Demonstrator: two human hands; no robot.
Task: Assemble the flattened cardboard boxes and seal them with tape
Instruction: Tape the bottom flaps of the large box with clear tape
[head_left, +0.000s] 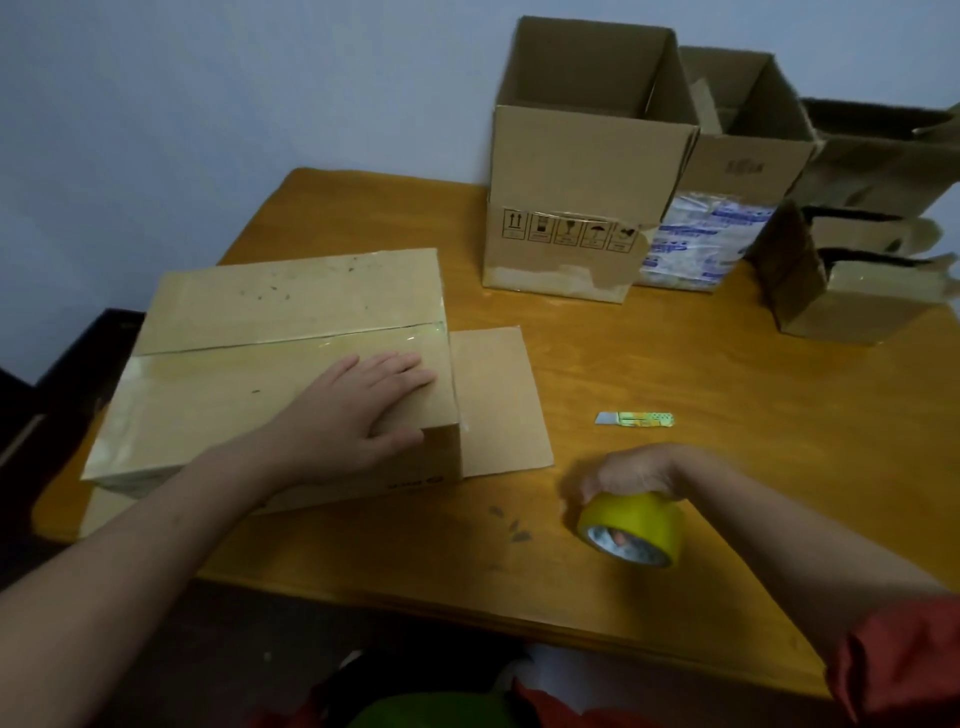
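Observation:
A closed cardboard box (249, 338) lies on the left of the wooden table (675, 395), with clear tape along its top seam and over its left end. My left hand (363, 400) rests flat on the box's top near its right front corner, fingers straight. A loose flap (496, 400) sticks out flat on the table from the box's right side. My right hand (631, 473) grips a yellow roll of tape (634, 527) from above, near the table's front edge, with a fingertip showing inside the core.
A small utility knife (635, 419) lies on the table right of the flap. Two tall open boxes (576, 171) (743, 166) stand at the back by the wall. Smaller open boxes (852, 291) are stacked at the far right.

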